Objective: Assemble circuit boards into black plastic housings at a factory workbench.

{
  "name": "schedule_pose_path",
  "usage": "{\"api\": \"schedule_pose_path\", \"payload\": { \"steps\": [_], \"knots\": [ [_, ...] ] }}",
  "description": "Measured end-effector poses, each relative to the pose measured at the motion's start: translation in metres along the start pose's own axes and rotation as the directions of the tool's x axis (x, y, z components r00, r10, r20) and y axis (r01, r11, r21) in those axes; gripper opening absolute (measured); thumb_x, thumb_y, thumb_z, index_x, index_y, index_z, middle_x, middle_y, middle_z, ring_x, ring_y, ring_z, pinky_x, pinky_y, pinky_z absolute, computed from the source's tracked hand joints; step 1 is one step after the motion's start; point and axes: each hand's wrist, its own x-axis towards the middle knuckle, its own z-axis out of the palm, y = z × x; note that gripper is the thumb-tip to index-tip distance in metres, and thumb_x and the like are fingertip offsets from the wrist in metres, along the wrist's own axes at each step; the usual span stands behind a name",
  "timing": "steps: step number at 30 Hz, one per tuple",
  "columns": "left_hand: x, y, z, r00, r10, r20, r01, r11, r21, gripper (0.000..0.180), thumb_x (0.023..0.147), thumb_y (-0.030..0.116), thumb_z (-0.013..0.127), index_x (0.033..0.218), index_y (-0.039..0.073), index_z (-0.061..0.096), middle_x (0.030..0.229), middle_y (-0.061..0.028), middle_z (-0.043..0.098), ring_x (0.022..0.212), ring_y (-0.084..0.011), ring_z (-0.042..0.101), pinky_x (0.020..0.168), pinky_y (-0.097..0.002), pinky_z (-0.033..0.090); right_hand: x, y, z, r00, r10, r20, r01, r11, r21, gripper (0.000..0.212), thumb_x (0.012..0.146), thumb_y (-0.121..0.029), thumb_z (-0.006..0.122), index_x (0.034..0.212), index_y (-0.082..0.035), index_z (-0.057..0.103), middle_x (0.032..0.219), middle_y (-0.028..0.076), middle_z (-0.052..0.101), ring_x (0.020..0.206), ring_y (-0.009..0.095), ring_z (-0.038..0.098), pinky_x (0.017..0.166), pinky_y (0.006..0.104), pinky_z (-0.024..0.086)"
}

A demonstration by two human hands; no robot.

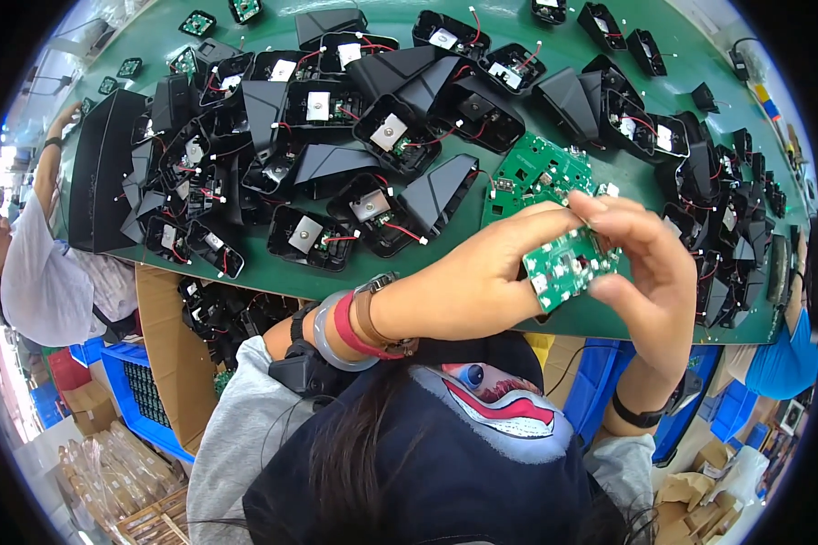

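The left hand and right hand both grasp a small green circuit board. A slipping pinch could drop it, scraping it against the table.

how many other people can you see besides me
2: a person in a pale top at far left, and a person in blue at far right. Others may be hidden.

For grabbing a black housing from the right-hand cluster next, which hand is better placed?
Probably the right hand: it is nearer those black housings, while the left hand would have to reach past it. Both are at the small green circuit board, which the right would have to leave first.
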Motion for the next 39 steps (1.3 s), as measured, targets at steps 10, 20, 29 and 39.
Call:
{"api": "schedule_pose_path", "payload": {
  "steps": [10,20,29,39],
  "knots": [
    [0.000,-0.004,-0.004,0.999,0.038,-0.001,-0.037,0.969,0.243,0.053,0.078,0.007,0.063,0.126,0.001,0.040,0.116,-0.0127,0.049,0.107,-0.0191,0.049,0.089,-0.0303,0.041,-0.008,-0.005,0.040,0.922,-0.063,-0.383,-0.067,0.946,-0.318,0.018,0.074,-0.006,0.069,0.092,-0.003,0.068,0.095,0.007,0.052,0.083,0.016,0.051,0.076,0.0244,0.040],
    [-0.005,-0.009,-0.004,0.990,0.099,0.099,-0.120,0.964,0.236,0.087,0.074,0.021,0.071,0.140,-0.001,0.019,0.138,-0.0230,0.028,0.125,-0.0318,0.037,0.102,-0.0376,0.033,0.011,0.001,0.045,0.900,-0.348,-0.262,0.140,0.800,-0.583,0.020,0.070,0.008,0.067,0.088,0.000,0.066,0.087,0.009,0.065,0.080,0.015,0.060,0.069,0.0272,0.048],
    [-0.001,0.005,-0.007,0.982,-0.177,0.063,0.185,0.972,-0.145,0.075,0.081,0.008,0.067,0.139,0.005,0.020,0.109,-0.0023,0.045,0.094,-0.0077,0.045,0.083,-0.0258,0.041,0.003,0.014,0.039,0.889,-0.182,-0.421,0.113,0.977,-0.182,0.013,0.073,0.009,0.066,0.084,0.003,0.064,0.080,0.011,0.065,0.074,0.014,0.062,0.068,0.0261,0.049],
    [0.000,0.005,-0.004,0.987,-0.148,0.068,0.157,0.977,-0.142,0.071,0.078,0.012,0.060,0.137,0.000,0.022,0.124,-0.0138,0.043,0.107,-0.0185,0.046,0.090,-0.0298,0.038,-0.001,0.017,0.043,0.899,-0.193,-0.394,0.036,0.927,-0.372,0.013,0.075,0.005,0.066,0.086,-0.002,0.066,0.086,0.008,0.061,0.076,0.016,0.058,0.067,0.0234,0.045]
  ]
}}
